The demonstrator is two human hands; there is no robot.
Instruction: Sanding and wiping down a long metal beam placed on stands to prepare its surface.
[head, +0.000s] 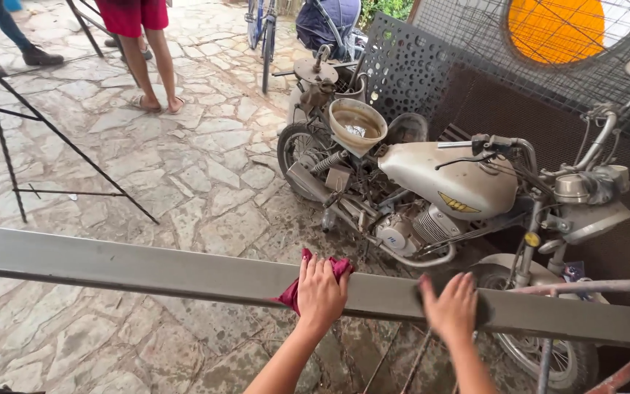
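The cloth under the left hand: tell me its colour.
The cloth pressed on the metal beam by the left hand is dark red, seen in the head view.
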